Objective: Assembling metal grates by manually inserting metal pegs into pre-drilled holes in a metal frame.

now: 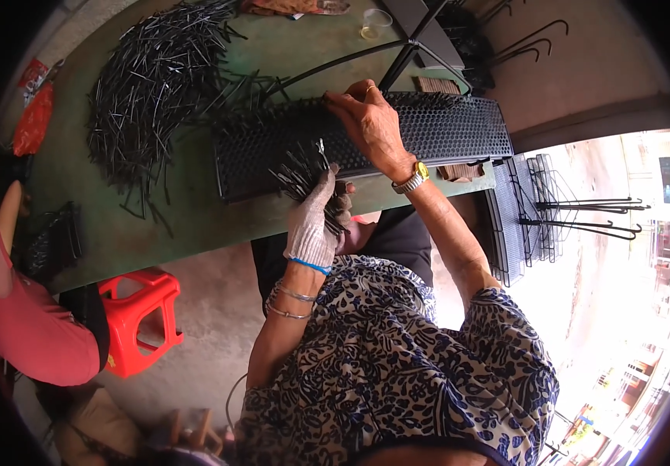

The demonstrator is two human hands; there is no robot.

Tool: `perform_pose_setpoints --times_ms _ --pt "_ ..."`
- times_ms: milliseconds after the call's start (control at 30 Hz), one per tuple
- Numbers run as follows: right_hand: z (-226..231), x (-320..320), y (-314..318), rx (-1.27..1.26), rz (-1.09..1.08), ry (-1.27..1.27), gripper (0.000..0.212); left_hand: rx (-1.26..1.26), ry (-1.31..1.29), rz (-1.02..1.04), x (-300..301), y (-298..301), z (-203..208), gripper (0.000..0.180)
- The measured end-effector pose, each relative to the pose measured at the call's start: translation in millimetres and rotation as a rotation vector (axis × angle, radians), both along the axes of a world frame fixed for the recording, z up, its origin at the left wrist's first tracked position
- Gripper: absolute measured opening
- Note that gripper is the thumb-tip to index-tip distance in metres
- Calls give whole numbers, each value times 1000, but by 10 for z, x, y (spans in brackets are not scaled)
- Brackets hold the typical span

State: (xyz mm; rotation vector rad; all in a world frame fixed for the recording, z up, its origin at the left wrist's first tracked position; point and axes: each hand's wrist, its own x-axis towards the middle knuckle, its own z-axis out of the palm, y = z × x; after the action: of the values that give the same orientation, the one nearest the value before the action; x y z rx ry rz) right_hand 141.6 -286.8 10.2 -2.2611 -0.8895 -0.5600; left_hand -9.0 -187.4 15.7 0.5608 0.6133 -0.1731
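Observation:
My left hand (315, 220), in a whitish knit glove with bare fingertips, is closed round a bunch of thin black strips (297, 177) just in front of a long black perforated panel (443, 140). The strips fan out over the panel's near edge. Bare and wearing a watch, my right hand (375, 128) reaches above the panel with thumb and fingers pinched together near its far side. What lies between those fingertips is too small to make out. Short dark strips (273, 118) stand along the panel's far left part.
A big heap of black strips (152, 85) covers the left of the green table (195, 248). Crossed black rods (408, 50) and a clear cup (376, 23) are beyond the panel. Wire racks with hooks (541, 202) hang at right. A person (40, 334) sits left, beside a red stool (144, 318).

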Motion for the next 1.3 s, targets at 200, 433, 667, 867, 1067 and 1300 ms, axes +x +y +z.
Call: perform_pose_setpoints --times_ms 200,433,667,867,1067,1300 --pt "330 -240 -161 192 279 714 34 -31 -24 78 -7 -27 -42 26" --pt "385 -236 -239 142 404 1136 24 110 12 72 8 -80 80 23" --pt "358 -199 -295 291 462 1271 18 160 29 -6 -8 -68 110 23" --pt "458 -152 -348 333 338 1044 14 161 56 61 17 -62 13 27" --pt "394 -57 -184 340 93 468 10 62 111 50 46 -173 -99 27" --pt "266 96 -115 364 117 331 9 -66 71 56 -27 -171 -282 28"
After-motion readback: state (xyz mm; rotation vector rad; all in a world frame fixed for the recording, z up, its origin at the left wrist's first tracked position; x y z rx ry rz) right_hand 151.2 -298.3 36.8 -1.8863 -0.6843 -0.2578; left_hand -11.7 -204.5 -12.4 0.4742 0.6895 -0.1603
